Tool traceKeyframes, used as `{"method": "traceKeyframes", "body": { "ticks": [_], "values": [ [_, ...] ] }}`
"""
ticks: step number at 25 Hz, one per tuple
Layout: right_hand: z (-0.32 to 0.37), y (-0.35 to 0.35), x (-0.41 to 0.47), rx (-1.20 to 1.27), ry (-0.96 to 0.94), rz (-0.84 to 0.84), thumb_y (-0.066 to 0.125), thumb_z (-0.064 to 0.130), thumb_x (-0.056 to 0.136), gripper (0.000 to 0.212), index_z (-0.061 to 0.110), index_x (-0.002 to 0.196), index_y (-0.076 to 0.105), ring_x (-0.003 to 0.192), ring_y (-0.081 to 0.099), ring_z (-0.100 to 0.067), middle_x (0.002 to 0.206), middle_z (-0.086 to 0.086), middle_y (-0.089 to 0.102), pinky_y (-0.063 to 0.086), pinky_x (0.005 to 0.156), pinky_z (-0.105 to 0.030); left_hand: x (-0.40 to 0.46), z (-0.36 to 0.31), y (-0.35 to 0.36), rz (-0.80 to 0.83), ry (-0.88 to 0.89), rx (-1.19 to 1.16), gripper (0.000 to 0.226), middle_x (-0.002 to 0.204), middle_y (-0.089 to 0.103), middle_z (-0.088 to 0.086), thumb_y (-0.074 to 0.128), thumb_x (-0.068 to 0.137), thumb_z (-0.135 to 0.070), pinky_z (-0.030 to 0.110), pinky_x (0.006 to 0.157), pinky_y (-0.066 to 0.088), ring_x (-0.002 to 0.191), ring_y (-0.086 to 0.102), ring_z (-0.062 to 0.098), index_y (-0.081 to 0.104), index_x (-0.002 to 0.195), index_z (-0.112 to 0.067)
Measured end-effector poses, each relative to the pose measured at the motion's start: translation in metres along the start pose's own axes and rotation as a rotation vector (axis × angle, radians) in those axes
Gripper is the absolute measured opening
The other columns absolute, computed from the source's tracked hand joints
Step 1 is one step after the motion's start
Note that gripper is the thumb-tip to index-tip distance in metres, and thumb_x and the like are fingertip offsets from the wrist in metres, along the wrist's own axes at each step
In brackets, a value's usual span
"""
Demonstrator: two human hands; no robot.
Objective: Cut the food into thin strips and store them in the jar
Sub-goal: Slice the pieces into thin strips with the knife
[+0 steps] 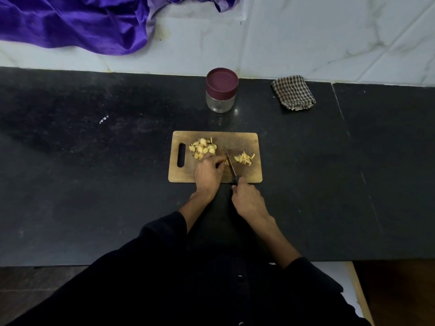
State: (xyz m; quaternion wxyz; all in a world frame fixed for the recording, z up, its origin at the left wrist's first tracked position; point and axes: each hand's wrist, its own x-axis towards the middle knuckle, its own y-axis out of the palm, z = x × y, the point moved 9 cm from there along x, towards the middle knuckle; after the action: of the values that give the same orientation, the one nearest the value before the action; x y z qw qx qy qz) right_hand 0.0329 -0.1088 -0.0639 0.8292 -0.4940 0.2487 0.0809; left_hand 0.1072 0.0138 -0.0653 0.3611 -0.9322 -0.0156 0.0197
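A wooden cutting board [244, 140] lies on the dark counter. On its left part sits a pile of pale yellow food slices [203, 147]; on its right part lies a small heap of thin strips [244, 158]. My left hand [208, 174] pins a small piece of food against the board with curled fingertips, right beside the blade. My right hand [247, 198] grips the handle of a knife [231, 167], whose blade points away from me across the board's middle. A glass jar [220, 90] with a maroon lid on stands behind the board.
A folded checked cloth [293, 92] lies at the back right of the counter [94, 161]. Purple fabric [75, 22] is draped over the white ledge at the back left. The counter's front edge runs just below my forearms.
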Motion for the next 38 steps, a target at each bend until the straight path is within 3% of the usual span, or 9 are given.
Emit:
{"method": "traceKeyframes", "body": {
  "ticks": [8,12,20,27,32,38],
  "values": [
    [-0.006,0.001,-0.002,-0.019,-0.007,0.047,0.04,0.027,0.105,0.022,0.012,0.121,0.044,0.096,0.064,-0.027,0.107,-0.011,0.064,0.051,0.076,-0.042,0.001,0.0,0.0,-0.005,-0.001,-0.036,0.015,0.105,0.064,0.003,0.066,0.086,-0.014,0.028,0.078,0.053,0.088,0.061,0.011,0.072,0.1,-0.014],
    [-0.005,0.002,-0.002,-0.004,0.006,0.073,0.039,0.026,0.105,0.022,0.012,0.121,0.044,0.1,0.063,-0.03,0.11,-0.013,0.063,0.051,0.081,-0.046,0.002,0.001,-0.001,-0.005,-0.008,-0.059,0.015,0.101,0.065,0.003,0.068,0.085,-0.013,0.032,0.076,0.054,0.086,0.061,0.013,0.074,0.099,-0.012],
    [-0.001,0.002,0.005,0.023,0.04,0.041,0.04,0.025,0.104,0.024,0.01,0.122,0.046,0.105,0.061,-0.031,0.116,-0.014,0.062,0.043,0.075,-0.04,0.001,0.0,-0.002,-0.016,0.0,-0.069,0.015,0.099,0.067,0.003,0.068,0.084,-0.013,0.031,0.075,0.053,0.084,0.061,0.012,0.074,0.097,-0.014],
    [-0.017,-0.015,0.004,0.151,0.106,-0.06,0.039,0.03,0.105,0.028,0.012,0.123,0.047,0.097,0.062,-0.032,0.109,-0.013,0.059,0.056,0.081,-0.052,-0.001,-0.002,-0.001,-0.001,0.002,-0.026,0.019,0.104,0.064,0.003,0.066,0.086,-0.015,0.025,0.075,0.05,0.087,0.06,0.012,0.072,0.104,-0.014],
    [-0.007,-0.001,-0.003,0.159,0.066,0.019,0.041,0.033,0.104,0.029,0.012,0.123,0.048,0.099,0.062,-0.03,0.111,-0.012,0.058,0.057,0.079,-0.051,0.0,0.003,-0.001,0.021,0.019,-0.061,0.026,0.108,0.063,0.007,0.065,0.088,-0.012,0.026,0.082,0.051,0.091,0.06,0.014,0.068,0.113,-0.012],
    [0.001,0.01,-0.004,0.14,0.04,0.064,0.042,0.032,0.104,0.032,0.01,0.126,0.047,0.103,0.062,-0.031,0.116,-0.013,0.061,0.056,0.082,-0.05,-0.001,0.004,-0.009,-0.027,0.031,-0.083,0.012,0.095,0.066,0.0,0.067,0.084,-0.007,0.007,0.068,0.045,0.071,0.053,-0.001,0.072,0.094,-0.012]
  ]
}}
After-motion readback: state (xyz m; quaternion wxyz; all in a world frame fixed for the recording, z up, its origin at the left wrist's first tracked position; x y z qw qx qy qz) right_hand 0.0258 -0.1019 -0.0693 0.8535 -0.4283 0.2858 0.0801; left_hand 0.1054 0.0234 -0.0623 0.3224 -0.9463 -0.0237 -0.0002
